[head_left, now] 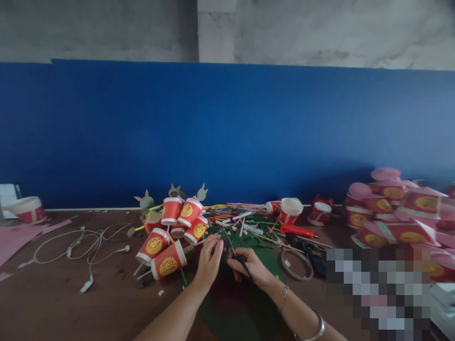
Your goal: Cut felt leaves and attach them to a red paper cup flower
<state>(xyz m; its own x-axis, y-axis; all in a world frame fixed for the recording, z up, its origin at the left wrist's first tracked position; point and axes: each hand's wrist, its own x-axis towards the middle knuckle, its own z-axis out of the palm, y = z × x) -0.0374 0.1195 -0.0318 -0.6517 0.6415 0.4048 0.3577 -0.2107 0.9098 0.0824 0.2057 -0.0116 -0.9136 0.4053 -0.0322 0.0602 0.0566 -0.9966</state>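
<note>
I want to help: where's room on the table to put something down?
Try the mostly bare tabletop between the white earphones and the left forearm. The middle is crowded with red cups, thin strips and green paper, and pink-and-red cups pile up at far right.

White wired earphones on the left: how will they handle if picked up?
The white earphones are likely floppy, as they lie in loose, thin loops. Probably light, with only slim strands and small end pieces. Lifting one spot may snag the rest, since strands cross.
</note>
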